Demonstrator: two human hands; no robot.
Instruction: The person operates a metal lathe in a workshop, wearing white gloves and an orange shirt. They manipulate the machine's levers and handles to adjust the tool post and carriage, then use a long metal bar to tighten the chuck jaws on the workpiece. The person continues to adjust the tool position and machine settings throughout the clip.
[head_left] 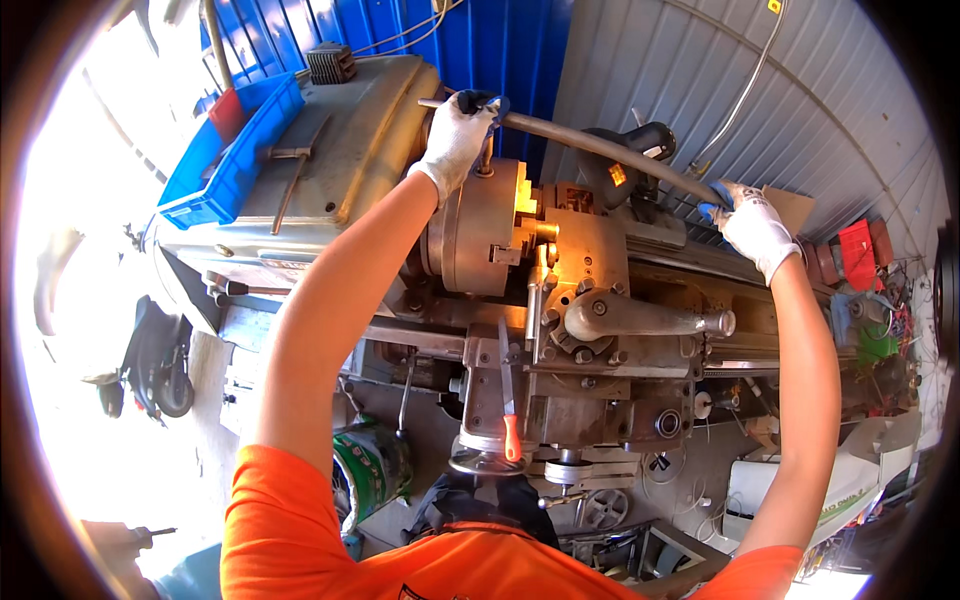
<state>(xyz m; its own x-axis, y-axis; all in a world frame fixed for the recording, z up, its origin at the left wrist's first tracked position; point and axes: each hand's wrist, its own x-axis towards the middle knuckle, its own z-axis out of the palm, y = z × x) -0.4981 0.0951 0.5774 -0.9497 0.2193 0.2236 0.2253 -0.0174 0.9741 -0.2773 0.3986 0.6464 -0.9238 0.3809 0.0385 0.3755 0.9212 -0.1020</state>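
A long grey metal pipe (600,147) slants across the far side of a lathe. My left hand (458,138), in a white glove with dark fingertips, is closed near its left end, above the chuck (472,235). Just below that hand, a short metal shaft, apparently a chuck key (486,163), stands upright on the chuck's rim. Farther right, my right hand (752,228), gloved alike, grips the pipe's other end. A brass-coloured workpiece (543,231) sticks out of the chuck jaws, lit by a warm lamp. The left fingers partly hide how pipe and key meet.
A blue bin (228,160) and a T-handled tool (290,170) lie on the headstock (370,130). Toward me, a file with an orange handle (512,438) rests on the carriage, near the tool-post lever (640,316). A green bucket (372,468) stands below left.
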